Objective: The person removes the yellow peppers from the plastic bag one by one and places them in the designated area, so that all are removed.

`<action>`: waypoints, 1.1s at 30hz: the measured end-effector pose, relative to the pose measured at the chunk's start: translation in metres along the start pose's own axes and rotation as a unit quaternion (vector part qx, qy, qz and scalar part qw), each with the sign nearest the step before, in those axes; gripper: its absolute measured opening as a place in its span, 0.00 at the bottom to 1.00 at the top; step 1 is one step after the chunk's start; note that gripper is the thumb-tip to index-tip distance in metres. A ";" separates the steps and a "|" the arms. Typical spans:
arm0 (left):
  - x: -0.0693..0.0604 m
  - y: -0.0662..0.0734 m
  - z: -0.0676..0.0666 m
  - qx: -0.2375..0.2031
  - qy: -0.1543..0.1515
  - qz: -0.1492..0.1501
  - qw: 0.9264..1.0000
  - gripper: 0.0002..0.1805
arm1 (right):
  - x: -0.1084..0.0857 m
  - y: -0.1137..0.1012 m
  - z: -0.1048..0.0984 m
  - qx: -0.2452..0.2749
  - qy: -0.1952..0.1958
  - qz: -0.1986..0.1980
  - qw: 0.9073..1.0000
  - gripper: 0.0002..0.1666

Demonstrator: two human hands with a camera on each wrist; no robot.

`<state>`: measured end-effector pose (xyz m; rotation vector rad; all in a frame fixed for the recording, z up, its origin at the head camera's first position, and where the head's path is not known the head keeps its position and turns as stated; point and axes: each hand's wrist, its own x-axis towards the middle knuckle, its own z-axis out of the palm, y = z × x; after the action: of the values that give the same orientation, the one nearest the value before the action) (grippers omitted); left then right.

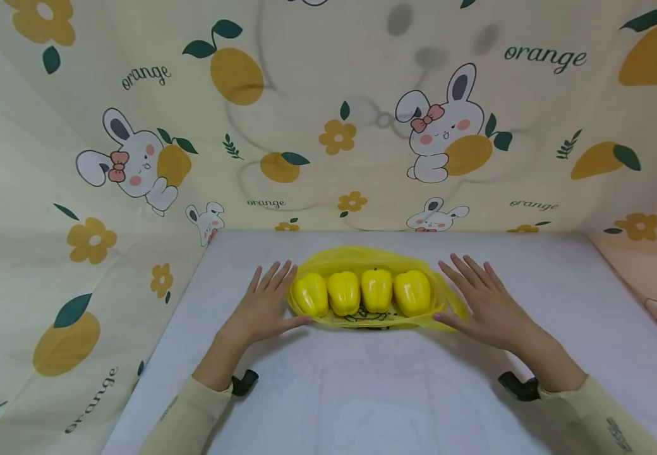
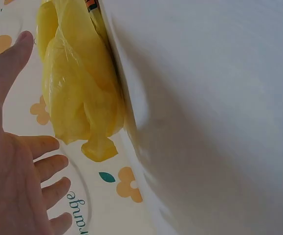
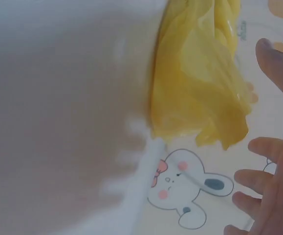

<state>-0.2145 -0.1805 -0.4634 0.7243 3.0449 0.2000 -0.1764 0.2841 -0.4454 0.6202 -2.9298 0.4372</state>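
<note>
Several glossy yellow bell peppers stand side by side in a row within a thin yellow plastic bag, whose rim spreads around them. Dark print shows on the bag's near side. My left hand is held with straight, spread fingers at the bag's left end. At the right end my right hand is spread the same way, its thumb over the bag's edge. Neither hand grips anything. In the left wrist view the crumpled bag end is beside the hand; the right wrist view shows the other end.
A white table lies under the bag and hands. Behind it and on both sides hangs a cream cloth printed with rabbits, oranges and flowers. A black strap piece sticks out at the right wrist, another at the left.
</note>
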 end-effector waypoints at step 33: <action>0.015 0.015 0.001 -0.005 -0.025 0.011 1.000 0.67 | 0.030 -0.014 0.022 0.063 -0.005 -0.035 0.997 0.59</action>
<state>-0.2215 -0.1605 -0.4626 0.7497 2.9881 0.1934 -0.1995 0.2541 -0.4575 0.7393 -2.8964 0.6169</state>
